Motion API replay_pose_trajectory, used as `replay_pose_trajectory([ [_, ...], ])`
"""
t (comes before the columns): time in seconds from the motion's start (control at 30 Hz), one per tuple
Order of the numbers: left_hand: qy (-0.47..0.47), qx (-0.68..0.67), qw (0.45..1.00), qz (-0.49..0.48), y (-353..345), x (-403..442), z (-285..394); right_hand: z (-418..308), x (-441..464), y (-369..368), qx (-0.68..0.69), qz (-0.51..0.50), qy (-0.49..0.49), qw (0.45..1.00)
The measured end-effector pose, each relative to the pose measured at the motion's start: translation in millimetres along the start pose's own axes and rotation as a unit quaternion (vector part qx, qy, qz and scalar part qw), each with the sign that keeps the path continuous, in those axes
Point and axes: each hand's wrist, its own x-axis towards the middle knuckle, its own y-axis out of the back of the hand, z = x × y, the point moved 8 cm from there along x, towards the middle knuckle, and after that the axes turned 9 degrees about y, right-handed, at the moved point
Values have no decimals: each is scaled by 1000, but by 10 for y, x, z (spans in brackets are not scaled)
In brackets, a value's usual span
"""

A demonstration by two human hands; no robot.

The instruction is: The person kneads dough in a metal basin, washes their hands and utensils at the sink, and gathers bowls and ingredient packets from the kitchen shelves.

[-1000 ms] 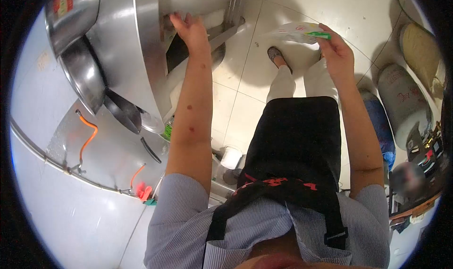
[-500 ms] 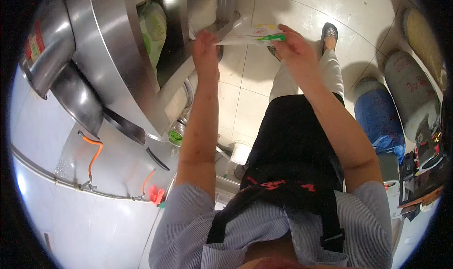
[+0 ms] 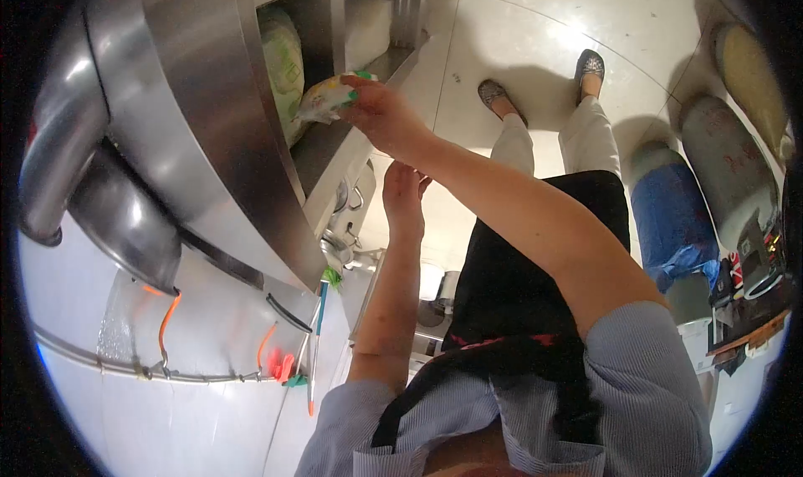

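Note:
My right hand (image 3: 381,117) is closed on a crumpled clear plastic bag (image 3: 322,99) with green and yellow print, held at the opening of a steel cabinet (image 3: 322,163). Inside the cabinet, just left of the held bag, stands a pale bag with green print (image 3: 283,67), and a white bundle (image 3: 366,32) sits farther right. Below my right forearm is my left hand (image 3: 403,191), near the cabinet's lower edge. Its fingers are partly hidden, and whether it holds anything does not show.
Metal pans (image 3: 125,218) hang at the left near orange hooks (image 3: 170,326). Grey gas cylinders (image 3: 728,159) and a blue-wrapped cylinder (image 3: 673,218) stand at the right. A white cup (image 3: 431,281) is beside the black apron (image 3: 535,285).
My right hand has moved left with the plastic bag, which is now crumpled at the cabinet. My left hand has come away from the bag and sits lower, beneath the right forearm.

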Motion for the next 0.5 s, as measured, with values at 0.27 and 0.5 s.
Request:
replay_pose_trajectory([
  [0.27, 45, -14, 999, 7, 217, -52, -148, 394, 321, -659, 84, -73, -137, 984],
  [0.5, 54, -11, 998, -4, 397, -94, -298, 399, 465, -1114, -208, -264, 30, 941],
])
